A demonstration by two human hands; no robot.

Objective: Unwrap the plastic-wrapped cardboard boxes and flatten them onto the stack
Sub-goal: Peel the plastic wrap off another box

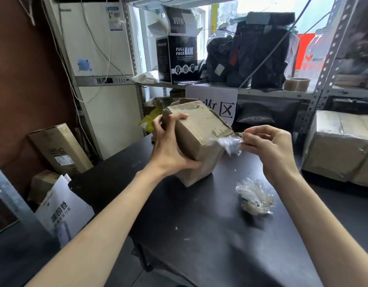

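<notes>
Right hand (268, 146) pinches plastic wrap (230, 145)

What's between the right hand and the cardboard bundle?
In the head view, a strip of clear plastic wrap stretches from the right hand to the cardboard bundle.

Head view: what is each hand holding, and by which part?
Left hand grips the cardboard bundle by its left side; right hand pinches the plastic wrap by its loose end.
</notes>
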